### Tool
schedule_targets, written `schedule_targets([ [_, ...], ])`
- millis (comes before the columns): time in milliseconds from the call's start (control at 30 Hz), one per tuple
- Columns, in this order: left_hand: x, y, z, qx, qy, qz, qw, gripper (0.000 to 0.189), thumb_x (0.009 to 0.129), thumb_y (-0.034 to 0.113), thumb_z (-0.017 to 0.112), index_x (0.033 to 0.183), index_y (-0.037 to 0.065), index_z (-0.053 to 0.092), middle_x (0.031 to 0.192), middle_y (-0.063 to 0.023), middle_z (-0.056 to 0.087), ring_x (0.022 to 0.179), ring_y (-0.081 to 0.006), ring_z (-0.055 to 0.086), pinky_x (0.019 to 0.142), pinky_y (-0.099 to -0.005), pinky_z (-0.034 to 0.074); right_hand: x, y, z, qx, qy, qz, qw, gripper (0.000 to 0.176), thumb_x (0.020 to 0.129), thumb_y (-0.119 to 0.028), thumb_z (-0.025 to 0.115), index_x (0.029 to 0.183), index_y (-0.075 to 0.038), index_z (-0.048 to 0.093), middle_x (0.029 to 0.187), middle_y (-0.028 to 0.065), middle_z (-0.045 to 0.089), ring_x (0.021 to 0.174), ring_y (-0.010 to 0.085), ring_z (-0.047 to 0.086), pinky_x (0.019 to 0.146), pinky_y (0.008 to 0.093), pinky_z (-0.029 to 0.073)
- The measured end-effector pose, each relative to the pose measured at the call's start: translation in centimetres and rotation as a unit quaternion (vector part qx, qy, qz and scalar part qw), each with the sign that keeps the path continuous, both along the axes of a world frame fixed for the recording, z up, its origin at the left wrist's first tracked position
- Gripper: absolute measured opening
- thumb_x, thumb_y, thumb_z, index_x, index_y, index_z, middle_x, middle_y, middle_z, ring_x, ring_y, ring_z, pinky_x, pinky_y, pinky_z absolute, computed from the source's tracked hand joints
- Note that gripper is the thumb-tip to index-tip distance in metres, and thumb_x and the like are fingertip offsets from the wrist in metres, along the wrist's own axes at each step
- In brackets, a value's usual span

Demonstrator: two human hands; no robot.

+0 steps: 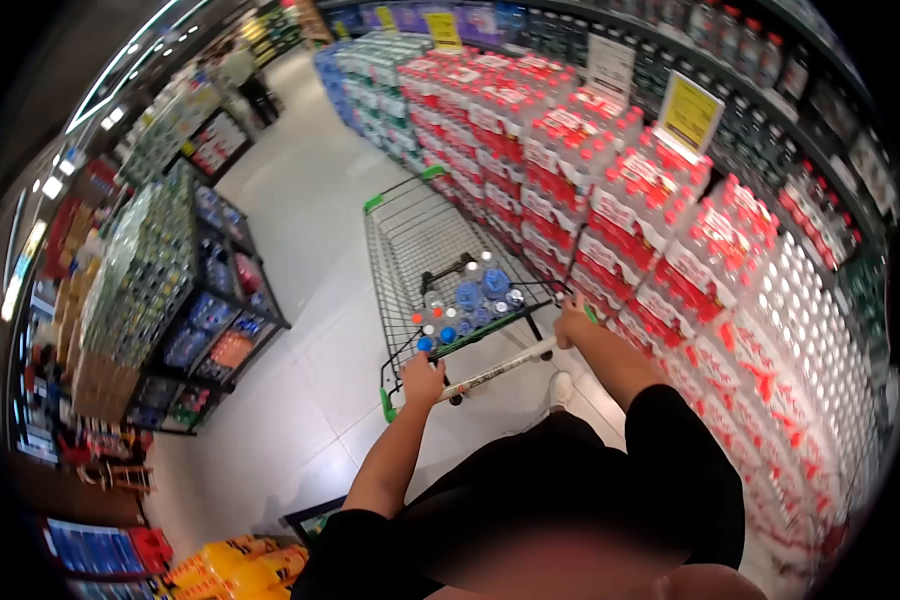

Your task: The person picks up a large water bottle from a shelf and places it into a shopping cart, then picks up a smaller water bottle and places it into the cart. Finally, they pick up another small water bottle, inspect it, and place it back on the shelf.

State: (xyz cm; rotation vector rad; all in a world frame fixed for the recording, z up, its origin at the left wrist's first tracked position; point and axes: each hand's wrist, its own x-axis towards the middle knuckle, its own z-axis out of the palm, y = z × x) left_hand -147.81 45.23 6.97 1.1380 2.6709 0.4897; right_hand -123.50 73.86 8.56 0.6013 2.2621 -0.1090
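Note:
A wire shopping cart [420, 235] with green corners stands in front of me. Both my hands are on its handlebar [500, 368]. My left hand [423, 380] is closed round the left end of the bar. At the right end, my right hand [572, 322] grips the bar beside a green corner piece. Several bottles with white, red and blue caps stand in the near part of the cart, among them large blue bottles [482, 290]. The far part of the basket shows its bare wire floor.
Stacked packs of red-labelled bottles [620, 215] line the right side, close to the cart. Bottle shelves [760, 90] rise behind them. A display stand [205, 300] is at the left, with tiled floor [305, 215] between. Far off, a person [245, 80] stands in the aisle.

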Motion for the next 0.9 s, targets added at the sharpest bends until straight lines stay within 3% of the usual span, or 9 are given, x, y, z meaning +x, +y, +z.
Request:
schedule_targets([
  [100,0.6,-0.7,-0.4,-0.031,0.038,-0.032,0.998,0.044,0.089,0.041,0.062,0.109,0.002,0.064,0.106,-0.0151,0.066,0.104,-0.0355,0.058,0.091,-0.0478,0.045,0.6,-0.7,-1.0,0.005,0.007,0.0,1.0,0.051,0.063,-0.032,0.071,0.11,-0.012,0.074,0.139,0.0247,0.052,0.144,0.0425,0.025,0.11,0.0713,0.007],
  [233,0.7,-1.5,-1.0,-0.026,0.033,-0.042,0.998,0.045,0.091,0.043,0.059,0.111,0.002,0.064,0.108,-0.0153,0.066,0.105,-0.0359,0.058,0.091,-0.049,0.044,1.4,-2.0,-1.8,0.052,0.052,-0.014,0.997,0.052,0.064,-0.03,0.072,0.112,-0.012,0.073,0.139,0.02,0.053,0.145,0.0373,0.026,0.111,0.0693,0.005],
  [433,0.1,-2.1,-1.8,-0.026,0.004,-0.04,0.999,0.044,0.093,0.042,0.057,0.112,0.003,0.064,0.106,-0.0149,0.066,0.105,-0.0356,0.057,0.089,-0.0507,0.044,2.0,-3.0,0.6,0.005,0.059,-0.042,0.997,0.041,0.064,-0.026,0.072,0.102,-0.011,0.076,0.115,0.0115,0.068,0.127,0.0327,0.049,0.114,0.0674,0.002],
  [467,0.1,-2.1,-1.7,-0.029,0.003,-0.043,0.999,0.044,0.093,0.042,0.057,0.112,0.003,0.064,0.105,-0.0148,0.066,0.104,-0.0356,0.057,0.089,-0.0507,0.044,2.4,-3.4,0.7,0.022,0.091,-0.044,0.995,0.036,0.064,-0.024,0.071,0.097,-0.011,0.077,0.103,0.0097,0.071,0.117,0.0312,0.056,0.115,0.0662,0.002],
  [600,0.4,-2.4,-1.4,-0.023,0.024,-0.056,0.998,0.042,0.093,0.041,0.058,0.111,0.004,0.065,0.103,-0.0145,0.067,0.104,-0.0354,0.058,0.088,-0.05,0.044,3.1,-4.1,1.4,0.017,0.097,-0.043,0.994,0.033,0.067,-0.02,0.065,0.098,-0.014,0.075,0.097,0.009,0.072,0.113,0.0312,0.061,0.115,0.0657,0.003],
  [900,0.9,-2.4,-0.8,-0.021,0.032,-0.051,0.998,0.04,0.092,0.038,0.059,0.11,0.004,0.066,0.103,-0.0149,0.068,0.103,-0.0356,0.059,0.089,-0.0479,0.046,4.1,-4.6,1.7,0.016,0.124,-0.044,0.991,0.027,0.069,-0.02,0.065,0.093,-0.013,0.075,0.091,0.0083,0.071,0.104,0.0287,0.065,0.115,0.0661,0.006],
])
